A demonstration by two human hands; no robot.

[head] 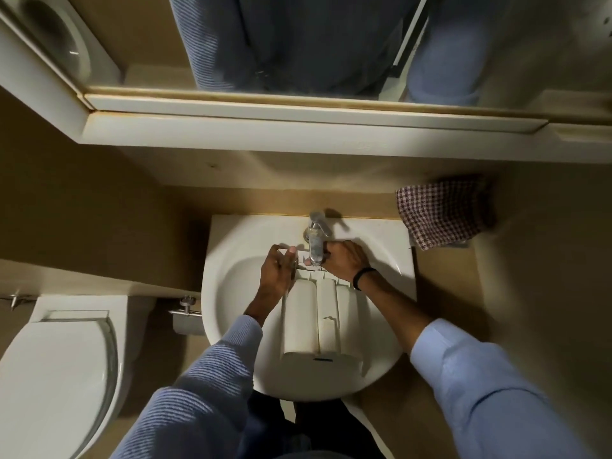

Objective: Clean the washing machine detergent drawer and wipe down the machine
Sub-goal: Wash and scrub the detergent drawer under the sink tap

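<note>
Two hands hold the detergent drawer (318, 313) inside the sink (231, 233), its broad front panel toward the sink's near rim and its far end under the tap (316, 226) at the back of the sink. The left hand (276, 270) has its fingers curled round the far left corner. The right hand (344, 261) is closed over the far right corner beside the spout, though its fingertips are hidden. Whether water is running is hard to tell.

The step looks like rinsing the drawer. To do it well, keep both grips firm, since wet plastic slips. Tilt the drawer so water runs through each compartment toward the drain, and slide it along so every channel passes beneath the spout. A checked cloth (440, 212) waits just right of the sink for drying.
</note>
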